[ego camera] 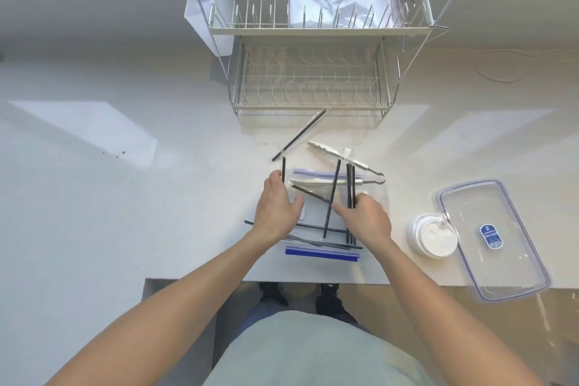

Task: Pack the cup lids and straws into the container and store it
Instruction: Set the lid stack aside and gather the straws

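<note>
Between the two hands, black straws lie scattered over clear zip bags on the white counter, some flat, some crossing one another. The left hand rests at the left edge of the pile with its fingers curled loosely beside an upright-lying straw; whether it actually pinches one I cannot tell. The right hand sits just right of the pile, its fingers bent around a small bunch of parallel straws that run under it. Beyond the hands, one wrapped straw lies apart near the foot of a two-tier wire dish rack, and white-handled tongs lie just past the right hand's fingertips. Well to the right of the right hand stands a stack of white cup lids, touching a clear plastic container with a blue label. A plastic bag rests on the rack's upper tier.
</note>
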